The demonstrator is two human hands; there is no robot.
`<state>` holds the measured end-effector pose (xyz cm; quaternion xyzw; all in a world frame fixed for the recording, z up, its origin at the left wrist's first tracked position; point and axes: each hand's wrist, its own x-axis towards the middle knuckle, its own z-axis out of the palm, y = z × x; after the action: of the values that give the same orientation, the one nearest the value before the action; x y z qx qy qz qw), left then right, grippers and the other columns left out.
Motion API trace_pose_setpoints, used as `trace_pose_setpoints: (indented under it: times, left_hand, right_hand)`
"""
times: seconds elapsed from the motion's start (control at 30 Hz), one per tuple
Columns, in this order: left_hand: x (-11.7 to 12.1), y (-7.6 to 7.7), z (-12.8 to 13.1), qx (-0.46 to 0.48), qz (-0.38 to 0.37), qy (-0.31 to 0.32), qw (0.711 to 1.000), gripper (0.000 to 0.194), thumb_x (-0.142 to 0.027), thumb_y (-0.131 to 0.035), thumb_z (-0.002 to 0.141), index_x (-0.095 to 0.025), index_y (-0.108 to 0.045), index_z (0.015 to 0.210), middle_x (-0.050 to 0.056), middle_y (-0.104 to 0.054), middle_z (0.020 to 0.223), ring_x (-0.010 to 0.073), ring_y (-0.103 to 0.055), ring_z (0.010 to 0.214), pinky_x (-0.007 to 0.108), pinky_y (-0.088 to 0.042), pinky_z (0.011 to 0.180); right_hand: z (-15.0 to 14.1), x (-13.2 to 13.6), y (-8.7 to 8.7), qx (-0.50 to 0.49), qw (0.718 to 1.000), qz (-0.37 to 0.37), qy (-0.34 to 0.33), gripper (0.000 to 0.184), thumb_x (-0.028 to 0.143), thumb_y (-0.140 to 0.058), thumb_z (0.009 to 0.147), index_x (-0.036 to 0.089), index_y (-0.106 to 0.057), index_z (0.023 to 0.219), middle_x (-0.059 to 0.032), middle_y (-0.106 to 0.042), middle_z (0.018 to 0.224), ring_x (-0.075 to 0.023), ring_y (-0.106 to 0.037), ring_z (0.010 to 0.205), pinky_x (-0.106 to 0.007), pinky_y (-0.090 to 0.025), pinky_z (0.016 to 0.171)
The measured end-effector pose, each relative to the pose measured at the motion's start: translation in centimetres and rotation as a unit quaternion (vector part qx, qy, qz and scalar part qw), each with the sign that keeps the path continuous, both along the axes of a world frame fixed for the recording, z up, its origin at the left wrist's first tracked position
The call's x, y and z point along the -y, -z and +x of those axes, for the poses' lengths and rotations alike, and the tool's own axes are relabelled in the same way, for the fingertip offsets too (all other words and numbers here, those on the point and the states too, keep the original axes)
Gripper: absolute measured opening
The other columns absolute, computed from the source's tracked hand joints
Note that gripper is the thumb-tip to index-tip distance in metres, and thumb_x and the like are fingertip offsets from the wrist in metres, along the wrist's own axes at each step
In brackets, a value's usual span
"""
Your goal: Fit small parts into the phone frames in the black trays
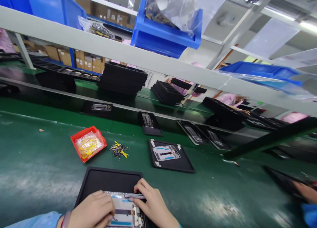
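An electronic device housing (123, 212) with a white inner face, blue strips and a dark ribbon lies in a black tray (112, 175) at the bottom of the view. My right hand (155, 203) pinches metal tweezers (135, 195), whose tips point left over the housing's upper edge. Over the housing's left side, my left hand (91, 209) has its fingers curled and closed. A small dark bit shows at those fingertips, too small to name.
Beyond the tray stand a red bin (89, 143) of bagged yellow parts and a pile of small black-and-yellow pieces (119, 150). Another tray with a housing (170, 155) lies to the right. Blue bins (168, 33) sit on the overhead shelf. A co-worker's hand (305, 191) is at far right.
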<state>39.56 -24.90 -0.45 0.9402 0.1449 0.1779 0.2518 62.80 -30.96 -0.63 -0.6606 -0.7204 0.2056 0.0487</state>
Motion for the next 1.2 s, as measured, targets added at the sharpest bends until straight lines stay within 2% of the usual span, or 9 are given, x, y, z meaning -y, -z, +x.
trace_pose_setpoints:
  times: [0.17,0.37,0.5,0.63,0.73,0.9,1.03,1.1,1.2]
  left_hand:
    - [1.1,0.3,-0.3,-0.047,0.003,-0.005,0.999,0.022,-0.002,-0.047,0.072,-0.022,-0.047,0.082,-0.002,-0.064,0.079,0.0148,-0.059,0.069,0.021,-0.046,0.069]
    - [2.1,2.5,1.2,-0.074,0.030,-0.010,0.997,0.020,-0.003,-0.053,0.073,-0.021,-0.048,0.080,-0.001,-0.064,0.082,0.0157,-0.059,0.071,0.022,-0.046,0.068]
    - [1.7,2.5,2.9,-0.076,0.032,-0.012,0.996,0.019,-0.002,-0.053,0.074,-0.020,-0.050,0.082,0.001,-0.063,0.086,0.0163,-0.058,0.073,0.023,-0.046,0.068]
    - [0.6,1.6,4.4,-0.056,-0.030,-0.029,0.998,0.019,-0.001,-0.047,0.078,-0.019,-0.051,0.084,0.004,-0.060,0.091,0.0168,-0.055,0.077,0.024,-0.046,0.071]
    - [-0.1,2.0,5.2,-0.005,-0.083,-0.063,0.995,0.020,-0.002,-0.042,0.081,-0.019,-0.052,0.083,0.004,-0.057,0.090,0.0172,-0.053,0.081,0.026,-0.046,0.073]
    - [-0.4,3.0,5.7,0.034,-0.137,-0.107,0.984,0.018,-0.007,-0.041,0.083,-0.020,-0.053,0.083,0.004,-0.056,0.087,0.0183,-0.053,0.082,0.030,-0.046,0.075]
    - [-0.4,2.8,5.6,0.022,-0.157,-0.122,0.980,0.016,-0.009,-0.041,0.083,-0.020,-0.052,0.080,0.004,-0.057,0.084,0.0185,-0.054,0.080,0.031,-0.046,0.077]
    - [-0.4,2.6,5.5,0.016,-0.156,-0.126,0.980,0.016,-0.009,-0.040,0.083,-0.020,-0.052,0.079,0.004,-0.057,0.083,0.0184,-0.054,0.079,0.031,-0.046,0.076]
    - [-0.4,2.5,5.6,0.012,-0.144,-0.128,0.981,0.016,-0.008,-0.040,0.082,-0.019,-0.051,0.078,0.003,-0.056,0.082,0.0183,-0.054,0.078,0.031,-0.046,0.074]
  right_hand:
    - [-1.0,-1.0,0.1,0.064,0.994,0.035,-0.077,0.016,0.010,-0.058,0.078,0.023,-0.060,0.088,-0.0014,-0.064,0.093,-0.0195,-0.066,0.072,-0.025,-0.038,0.057]
    - [-1.3,-2.4,-0.1,-0.024,0.990,0.055,-0.129,0.027,0.007,-0.055,0.076,0.022,-0.061,0.097,-0.0021,-0.066,0.096,-0.0198,-0.066,0.081,-0.025,-0.040,0.062]
    - [-0.8,-3.7,0.2,-0.124,0.986,0.065,-0.089,0.026,0.002,-0.051,0.075,0.022,-0.064,0.083,-0.0004,-0.066,0.086,-0.0169,-0.064,0.077,-0.023,-0.041,0.063]
    - [-0.3,-4.3,0.7,-0.234,0.967,0.092,-0.024,0.021,0.006,-0.050,0.075,0.022,-0.064,0.076,-0.0010,-0.064,0.079,-0.0172,-0.061,0.074,-0.024,-0.042,0.065]
    - [0.2,-4.4,1.5,-0.337,0.928,0.144,0.072,0.014,0.023,-0.053,0.083,0.020,-0.063,0.075,-0.0028,-0.060,0.075,-0.0188,-0.058,0.072,-0.027,-0.043,0.065]
    - [1.2,-3.8,2.7,-0.507,0.827,0.141,0.200,0.042,0.059,-0.056,0.082,0.020,-0.067,0.076,-0.0042,-0.058,0.079,-0.0184,-0.052,0.069,-0.030,-0.043,0.067]
    - [1.3,-2.8,3.1,-0.584,0.770,0.144,0.213,0.050,0.065,-0.052,0.082,0.019,-0.068,0.070,-0.0074,-0.059,0.088,-0.0192,-0.053,0.075,-0.030,-0.043,0.067]
    - [1.1,-2.5,3.2,-0.608,0.755,0.141,0.200,0.050,0.065,-0.049,0.084,0.019,-0.066,0.070,-0.0058,-0.056,0.081,-0.0172,-0.051,0.068,-0.028,-0.043,0.061]
    - [0.5,-2.1,3.1,-0.656,0.728,0.090,0.177,0.051,0.068,-0.046,0.083,0.020,-0.058,0.069,-0.0026,-0.052,0.073,-0.0137,-0.047,0.055,-0.027,-0.043,0.051]
